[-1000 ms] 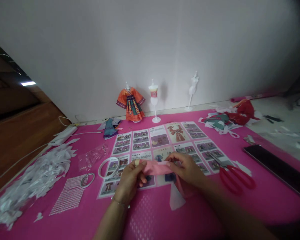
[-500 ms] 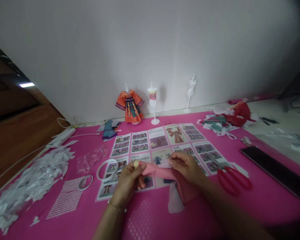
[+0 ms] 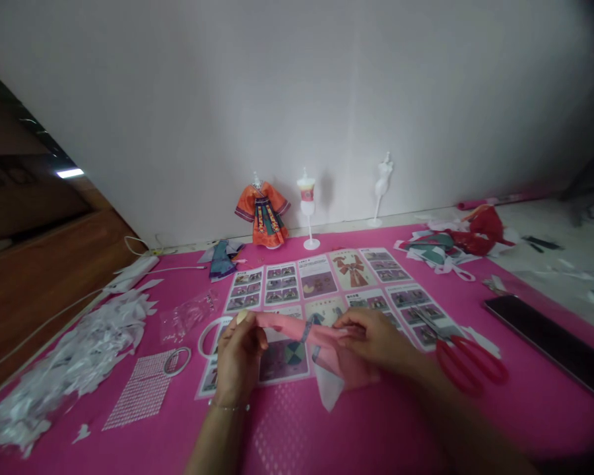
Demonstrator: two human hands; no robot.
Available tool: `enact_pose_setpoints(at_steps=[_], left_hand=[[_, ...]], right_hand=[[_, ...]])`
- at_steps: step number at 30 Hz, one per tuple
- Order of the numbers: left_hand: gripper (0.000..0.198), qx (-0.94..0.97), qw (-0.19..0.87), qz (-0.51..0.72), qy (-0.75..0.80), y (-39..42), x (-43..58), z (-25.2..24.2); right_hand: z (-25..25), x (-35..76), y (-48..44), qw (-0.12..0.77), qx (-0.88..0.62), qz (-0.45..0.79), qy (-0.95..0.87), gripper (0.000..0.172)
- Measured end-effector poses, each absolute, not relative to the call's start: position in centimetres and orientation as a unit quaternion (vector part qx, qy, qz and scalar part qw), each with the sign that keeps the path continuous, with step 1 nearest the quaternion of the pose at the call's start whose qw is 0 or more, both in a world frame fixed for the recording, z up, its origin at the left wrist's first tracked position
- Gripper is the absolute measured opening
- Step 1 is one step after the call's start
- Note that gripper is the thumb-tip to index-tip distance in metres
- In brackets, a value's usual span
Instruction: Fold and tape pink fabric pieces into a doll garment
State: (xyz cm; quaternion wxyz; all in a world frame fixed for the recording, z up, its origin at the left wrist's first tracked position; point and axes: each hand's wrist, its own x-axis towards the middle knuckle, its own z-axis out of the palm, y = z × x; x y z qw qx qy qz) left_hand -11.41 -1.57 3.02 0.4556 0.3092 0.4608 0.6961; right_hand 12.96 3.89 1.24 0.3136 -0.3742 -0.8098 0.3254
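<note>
A strip of pink fabric (image 3: 284, 323) stretches between my two hands, above a printed instruction sheet (image 3: 321, 285). My left hand (image 3: 240, 346) pinches its left end, fingers closed. My right hand (image 3: 371, 336) grips the other side between thumb and fingers. Under the right hand more of the pink cloth hangs down, with a whitish piece (image 3: 329, 389) dangling at its lower edge. A dark narrow band shows across the middle of the strip. Beside my left hand, a white tape roll (image 3: 208, 338) is partly hidden. Red-handled scissors (image 3: 468, 363) lie right of my right hand.
Along the wall stand a mannequin in an orange dress (image 3: 263, 211), one with a small top (image 3: 307, 191) and a bare one (image 3: 383, 178). Fabric scraps (image 3: 480, 231), a black phone (image 3: 549, 340), a small ring (image 3: 177, 361), a bead sheet (image 3: 141, 389) and white scraps (image 3: 94, 349) lie around.
My left hand has shifted left and slightly up, and the pink strip is pulled straighter between my hands. The whitish piece has swung left. The view has tilted slightly.
</note>
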Motion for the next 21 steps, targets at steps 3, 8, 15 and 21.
enact_pose_setpoints(at_steps=[3, 8, 15, 21], left_hand=[[0.024, 0.307, 0.454, 0.697, 0.462, -1.6, -11.4, 3.0], [0.027, 0.326, 0.452, 0.682, 0.474, -1.7, -11.3, 2.3], [0.03, 0.373, 0.393, 0.661, 0.519, -2.0, -10.9, 3.1], [0.034, 0.393, 0.337, 0.607, 0.603, -2.3, -11.0, 4.8]], right_hand=[[1.0, 13.1, 4.2, 0.382, -0.392, 0.277, -0.79, 0.007], [1.3, 13.4, 4.3, 0.49, -0.392, 0.38, -0.68, 0.009], [1.7, 13.3, 4.2, 0.488, -0.344, 0.545, -0.589, 0.023], [3.0, 13.0, 3.9, 0.466, -0.348, 0.511, -0.634, 0.016]])
